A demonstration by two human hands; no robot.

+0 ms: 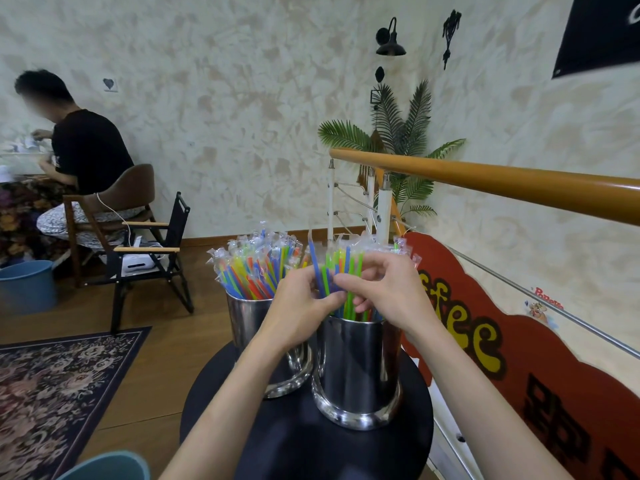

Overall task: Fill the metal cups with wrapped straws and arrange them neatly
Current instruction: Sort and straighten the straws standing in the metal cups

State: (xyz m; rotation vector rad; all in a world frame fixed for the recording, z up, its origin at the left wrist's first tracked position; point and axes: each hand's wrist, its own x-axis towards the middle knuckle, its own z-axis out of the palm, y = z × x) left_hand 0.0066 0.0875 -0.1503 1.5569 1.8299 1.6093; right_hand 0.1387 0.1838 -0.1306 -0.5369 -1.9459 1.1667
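Note:
Two shiny metal cups stand on a small round black table (294,441). The left cup (247,327) is packed with wrapped coloured straws (252,268) that fan outward. The right cup (358,368), nearer to me, also holds a bunch of wrapped straws (341,263). Both my hands are over the right cup. My left hand (299,306) pinches a blue straw in that bunch. My right hand (388,289) curls its fingers round green straws just beside it. The lower parts of the straws are hidden inside the cups.
A red sign board (519,368) and a wooden handrail (502,183) border the table on the right. A blue bucket rim (110,467) shows at the bottom left. A patterned rug (52,393), a folding chair (149,258) and a seated person (83,157) lie to the left.

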